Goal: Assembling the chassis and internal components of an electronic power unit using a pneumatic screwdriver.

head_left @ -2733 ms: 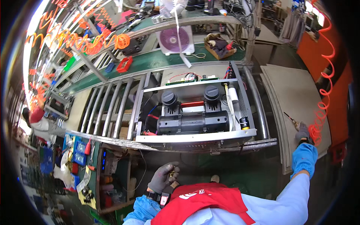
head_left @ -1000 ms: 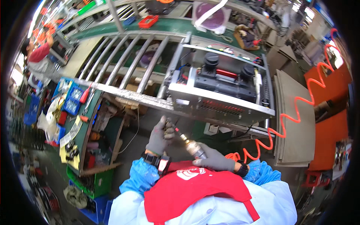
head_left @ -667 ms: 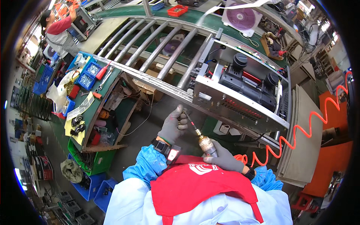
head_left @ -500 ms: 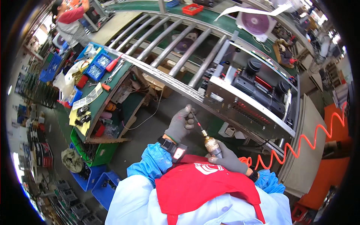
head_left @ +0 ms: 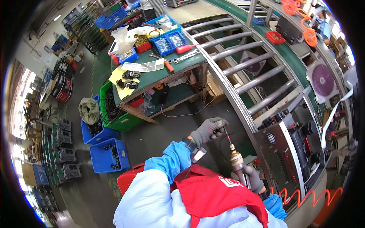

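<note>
My right hand (head_left: 255, 180), in a grey glove, is wrapped round an air screwdriver (head_left: 237, 161) with a worn metal and brass-coloured body. Its long thin bit (head_left: 227, 136) points up and away from me, with a red band along it. At the bit's tip is my left hand (head_left: 208, 131), also gloved in grey, its fingers curled and pinched together. Anything between those fingertips is too small to make out. Both hands are in front of my red apron, beside the roller conveyor. A dark metal machine housing (head_left: 279, 157) sits on the conveyor to their right.
Left of the conveyor (head_left: 243, 70) stands a green-topped workbench (head_left: 152, 78) with blue screw bins (head_left: 170, 42), wrenches (head_left: 186, 57), a red-handled screwdriver (head_left: 169, 67) and black casters (head_left: 131, 75). Blue crates (head_left: 110, 155) stand on the floor. A coiled orange hose (head_left: 304, 199) stretches at lower right.
My view has swung left, shifting the bench toward the middle and the machine to the right. The air screwdriver's body shows more upright. My left hand remains by the bit's tip.
</note>
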Demonstrator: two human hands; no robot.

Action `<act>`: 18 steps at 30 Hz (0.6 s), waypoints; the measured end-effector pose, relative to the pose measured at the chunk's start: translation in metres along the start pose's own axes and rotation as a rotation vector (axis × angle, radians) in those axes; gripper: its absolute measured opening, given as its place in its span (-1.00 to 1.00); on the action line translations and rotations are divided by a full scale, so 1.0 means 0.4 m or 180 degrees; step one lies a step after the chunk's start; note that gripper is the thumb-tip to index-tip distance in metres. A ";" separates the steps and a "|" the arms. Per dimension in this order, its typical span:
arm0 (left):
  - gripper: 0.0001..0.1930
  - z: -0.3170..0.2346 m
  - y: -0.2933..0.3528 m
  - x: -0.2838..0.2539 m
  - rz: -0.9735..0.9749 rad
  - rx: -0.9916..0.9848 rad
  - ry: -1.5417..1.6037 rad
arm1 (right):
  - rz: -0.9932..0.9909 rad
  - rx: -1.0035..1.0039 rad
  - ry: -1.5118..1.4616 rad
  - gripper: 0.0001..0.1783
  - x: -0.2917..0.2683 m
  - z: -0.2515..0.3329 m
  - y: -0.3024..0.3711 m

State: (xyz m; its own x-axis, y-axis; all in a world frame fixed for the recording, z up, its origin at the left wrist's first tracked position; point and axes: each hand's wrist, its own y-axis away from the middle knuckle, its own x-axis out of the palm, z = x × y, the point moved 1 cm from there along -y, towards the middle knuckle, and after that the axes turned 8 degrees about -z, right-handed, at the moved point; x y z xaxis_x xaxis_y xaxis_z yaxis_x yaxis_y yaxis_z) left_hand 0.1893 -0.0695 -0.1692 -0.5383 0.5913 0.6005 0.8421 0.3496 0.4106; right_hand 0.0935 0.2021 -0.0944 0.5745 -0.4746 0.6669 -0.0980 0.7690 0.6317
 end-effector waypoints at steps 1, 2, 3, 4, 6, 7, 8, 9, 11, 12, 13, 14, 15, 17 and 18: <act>-0.68 -0.016 0.003 -0.008 -0.0366 0.0144 -0.0415 | 0.0001 0.0057 -0.0320 -0.56 0.009 -0.002 -0.025; -0.68 -0.033 0.009 -0.016 -0.0662 0.0268 -0.0803 | -0.0011 0.0117 -0.0646 -0.59 0.022 -0.003 -0.046; -0.68 -0.049 0.015 -0.025 -0.0764 0.0278 -0.0803 | 0.0065 0.0204 -0.0987 -0.62 0.033 -0.004 -0.069; -0.67 -0.068 0.020 -0.038 -0.0876 0.0297 -0.0993 | -0.0693 0.0228 -0.0341 -0.63 0.031 0.017 -0.089; -0.67 -0.100 0.029 -0.080 -0.1018 0.0339 -0.1157 | -0.0378 0.0269 -0.0337 -0.64 0.058 0.035 -0.150; -0.66 -0.111 0.040 -0.112 -0.1145 0.0413 -0.0897 | 0.0113 0.0242 -0.0433 -0.64 0.076 0.047 -0.179; -0.65 -0.124 0.047 -0.154 -0.1251 0.0444 -0.0633 | 0.0089 0.0205 -0.0292 -0.61 0.087 0.065 -0.199; -0.61 -0.147 0.059 -0.212 -0.1568 0.0606 -0.0617 | -0.0032 0.0278 -0.0184 -0.61 0.100 0.081 -0.212; -0.62 -0.190 0.079 -0.344 -0.2146 0.1062 0.0356 | -0.0356 0.0276 0.0172 -0.58 0.121 0.110 -0.236; -0.63 -0.222 0.099 -0.427 -0.2287 0.1106 0.0851 | -0.0521 0.0069 0.0412 -0.56 0.132 0.121 -0.248; -0.63 -0.259 0.125 -0.518 -0.2433 0.1014 0.1343 | -0.0581 0.0080 0.0423 -0.56 0.142 0.128 -0.261; -0.65 -0.292 0.158 -0.603 -0.2859 0.1417 0.1014 | -0.0640 0.0073 0.0593 -0.56 0.149 0.135 -0.271; -0.65 -0.329 0.194 -0.689 -0.3103 0.1919 0.0647 | -0.0706 0.0059 0.0755 -0.55 0.153 0.138 -0.284; -0.58 -0.444 0.261 -0.876 -0.4209 0.1296 -0.0362 | -0.0778 0.0184 0.0746 -0.56 0.158 0.130 -0.309; -0.58 -0.500 0.265 -0.947 -0.4581 0.2034 -0.1018 | -0.0960 0.0136 0.0815 -0.58 0.158 0.120 -0.326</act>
State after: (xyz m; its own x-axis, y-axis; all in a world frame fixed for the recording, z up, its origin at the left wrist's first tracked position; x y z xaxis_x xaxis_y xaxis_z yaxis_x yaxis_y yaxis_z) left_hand 0.4758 -0.4019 -0.2159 -0.8973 -0.3896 -0.2077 -0.4143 0.9056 0.0910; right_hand 0.1034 0.0512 -0.1156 0.7662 -0.5501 0.3323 0.0755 0.5905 0.8035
